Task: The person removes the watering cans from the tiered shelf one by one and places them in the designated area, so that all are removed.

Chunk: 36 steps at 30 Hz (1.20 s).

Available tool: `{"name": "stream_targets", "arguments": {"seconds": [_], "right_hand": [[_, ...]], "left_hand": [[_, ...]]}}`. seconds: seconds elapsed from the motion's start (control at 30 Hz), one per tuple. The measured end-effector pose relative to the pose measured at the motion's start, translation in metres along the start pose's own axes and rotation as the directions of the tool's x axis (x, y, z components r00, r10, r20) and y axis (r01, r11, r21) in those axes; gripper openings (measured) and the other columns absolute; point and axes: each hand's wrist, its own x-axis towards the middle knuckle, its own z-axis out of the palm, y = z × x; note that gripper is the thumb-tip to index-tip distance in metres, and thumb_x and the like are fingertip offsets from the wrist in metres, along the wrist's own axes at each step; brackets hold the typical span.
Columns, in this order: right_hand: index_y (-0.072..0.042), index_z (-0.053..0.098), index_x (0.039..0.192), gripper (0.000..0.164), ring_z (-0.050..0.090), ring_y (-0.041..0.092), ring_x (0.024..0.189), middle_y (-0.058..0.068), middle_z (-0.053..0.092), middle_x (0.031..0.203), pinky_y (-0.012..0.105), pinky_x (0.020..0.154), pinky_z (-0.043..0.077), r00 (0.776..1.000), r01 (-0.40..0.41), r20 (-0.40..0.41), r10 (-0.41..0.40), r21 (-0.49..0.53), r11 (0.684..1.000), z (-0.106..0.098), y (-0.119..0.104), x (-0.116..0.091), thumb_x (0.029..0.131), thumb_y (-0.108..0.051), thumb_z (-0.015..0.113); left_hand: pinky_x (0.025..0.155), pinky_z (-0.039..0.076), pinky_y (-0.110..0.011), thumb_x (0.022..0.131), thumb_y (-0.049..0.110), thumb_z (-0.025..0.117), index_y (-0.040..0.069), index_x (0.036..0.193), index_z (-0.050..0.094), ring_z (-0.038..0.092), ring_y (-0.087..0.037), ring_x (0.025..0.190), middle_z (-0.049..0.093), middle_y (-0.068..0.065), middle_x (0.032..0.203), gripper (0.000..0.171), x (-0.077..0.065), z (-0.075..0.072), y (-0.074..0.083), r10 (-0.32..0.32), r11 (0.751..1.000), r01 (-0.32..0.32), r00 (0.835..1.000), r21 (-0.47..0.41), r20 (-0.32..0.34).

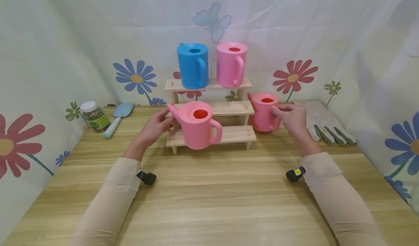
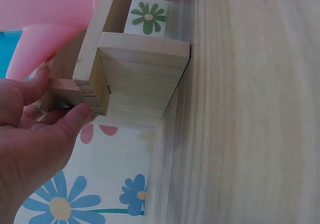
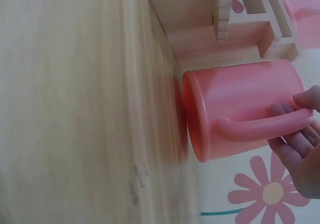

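Note:
A three-step wooden stand (image 1: 225, 109) carries a blue watering can (image 1: 193, 69) and a pink watering can (image 1: 226, 69) on top. In front, over the lowest step, is a coral-pink watering can (image 1: 196, 131), its spout pointing left. My left hand (image 1: 156, 127) is beside that spout's tip; in the left wrist view its fingers (image 2: 75, 118) hold the left end of a step, and contact with the spout is unclear. Right of the stand, my right hand (image 1: 292, 119) holds another coral-pink watering can (image 3: 245, 101) by its handle; its base is close to the table.
At the back left are a white-lidded jar (image 1: 95, 117) and a light blue hand shovel (image 1: 119, 119). Grey-white work gloves (image 1: 324, 120) lie right of my right hand. A flower-printed curtain (image 1: 157, 13) hangs behind the wooden table (image 1: 209, 195).

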Motion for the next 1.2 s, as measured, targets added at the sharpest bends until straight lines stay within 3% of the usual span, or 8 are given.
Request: {"name": "stream_targets", "arguments": {"seconds": [0.2, 0.37, 0.63, 0.9, 1.2], "right_hand": [[-0.001, 0.073, 0.117, 0.046, 0.059, 0.023, 0.093, 0.016, 0.070, 0.110, 0.023, 0.077, 0.052, 0.998, -0.022, 0.056, 0.023, -0.026, 0.999, 0.006, 0.001, -0.002, 0.091, -0.039, 0.075], [-0.001, 0.075, 0.115, 0.042, 0.064, 0.023, 0.088, 0.016, 0.072, 0.108, 0.024, 0.073, 0.052, 0.997, -0.043, 0.057, 0.046, -0.043, 0.998, 0.012, 0.001, 0.001, 0.090, -0.035, 0.076], [-0.003, 0.074, 0.118, 0.040, 0.068, 0.022, 0.091, 0.015, 0.071, 0.110, 0.025, 0.079, 0.055, 0.992, -0.110, 0.055, 0.111, -0.022, 0.994, 0.023, -0.003, 0.006, 0.091, -0.033, 0.076], [0.000, 0.075, 0.112, 0.036, 0.068, 0.022, 0.088, 0.014, 0.072, 0.104, 0.019, 0.070, 0.053, 0.996, -0.080, 0.040, 0.078, 0.040, 0.996, 0.035, -0.003, 0.015, 0.090, -0.029, 0.077], [-0.001, 0.076, 0.113, 0.037, 0.062, 0.016, 0.080, 0.015, 0.073, 0.103, 0.018, 0.065, 0.049, 0.998, -0.065, 0.027, 0.065, -0.001, 0.998, 0.042, -0.005, 0.021, 0.090, -0.030, 0.077]], "left_hand": [[0.110, 0.038, -0.048, 0.107, 0.019, 0.050, 0.016, 0.159, 0.030, 0.039, -0.033, 0.141, 0.027, -0.011, 0.162, 0.056, -0.001, -0.001, -0.001, -0.010, 1.000, 0.010, 1.000, -0.009, -0.002], [0.110, 0.038, -0.048, 0.106, 0.021, 0.051, 0.017, 0.158, 0.032, 0.038, -0.032, 0.141, 0.028, -0.010, 0.162, 0.055, -0.002, -0.001, 0.000, -0.022, 1.000, 0.022, 1.000, -0.003, -0.012], [0.109, 0.040, -0.047, 0.106, 0.020, 0.051, 0.016, 0.158, 0.032, 0.039, -0.033, 0.141, 0.027, -0.010, 0.162, 0.056, -0.002, -0.001, -0.001, -0.019, 1.000, 0.020, 1.000, 0.007, -0.016], [0.109, 0.040, -0.047, 0.106, 0.018, 0.051, 0.014, 0.159, 0.030, 0.039, -0.033, 0.141, 0.027, -0.011, 0.162, 0.056, -0.001, 0.000, 0.001, -0.018, 1.000, 0.018, 1.000, -0.003, -0.014], [0.109, 0.040, -0.047, 0.107, 0.018, 0.050, 0.016, 0.159, 0.031, 0.039, -0.032, 0.141, 0.028, -0.010, 0.162, 0.056, 0.001, 0.000, 0.001, -0.016, 1.000, 0.017, 1.000, 0.006, -0.008]]}}
